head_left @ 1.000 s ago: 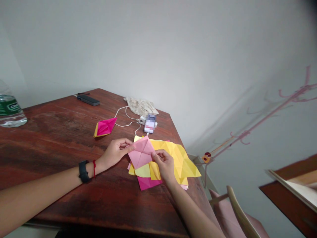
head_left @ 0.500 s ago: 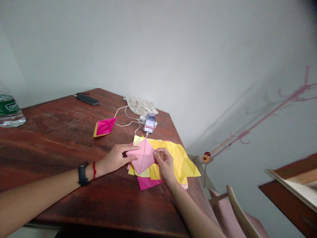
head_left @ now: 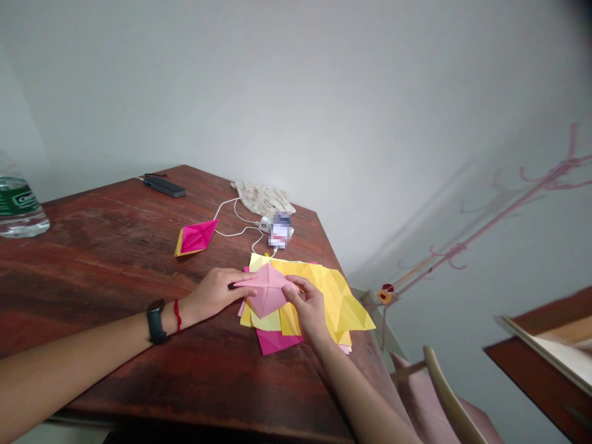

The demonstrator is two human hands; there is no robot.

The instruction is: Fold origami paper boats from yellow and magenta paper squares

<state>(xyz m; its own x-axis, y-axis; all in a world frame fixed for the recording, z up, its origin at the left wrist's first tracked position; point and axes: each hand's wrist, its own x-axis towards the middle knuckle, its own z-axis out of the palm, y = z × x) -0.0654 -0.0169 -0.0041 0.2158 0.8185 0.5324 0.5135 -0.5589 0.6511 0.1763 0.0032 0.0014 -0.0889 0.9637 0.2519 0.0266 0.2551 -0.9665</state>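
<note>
Between my hands is a pale pink folded paper [head_left: 267,295], diamond-shaped with creases crossing at its middle. My left hand [head_left: 224,290] pinches its left corner between thumb and fingers. At the right corner, my right hand [head_left: 306,302] grips it the same way. Beneath it spreads a stack of creased yellow paper [head_left: 345,302], with a magenta sheet [head_left: 280,342] sticking out at the near side. A magenta and yellow folded paper piece [head_left: 197,237] lies apart on the wooden table [head_left: 139,277], beyond my left hand.
A phone [head_left: 280,230] with white cables lies behind the papers, near a crumpled pale cloth [head_left: 263,198]. A dark oblong device [head_left: 164,185] rests at the back edge. At far left stands a water bottle [head_left: 21,206]. A chair [head_left: 439,394] and pink coat rack [head_left: 462,246] are right.
The pink paper has changed from a flat diamond to a lower, wider form with narrow points drawn out at both sides. Both hands keep their hold, the right fingers shifting slightly.
</note>
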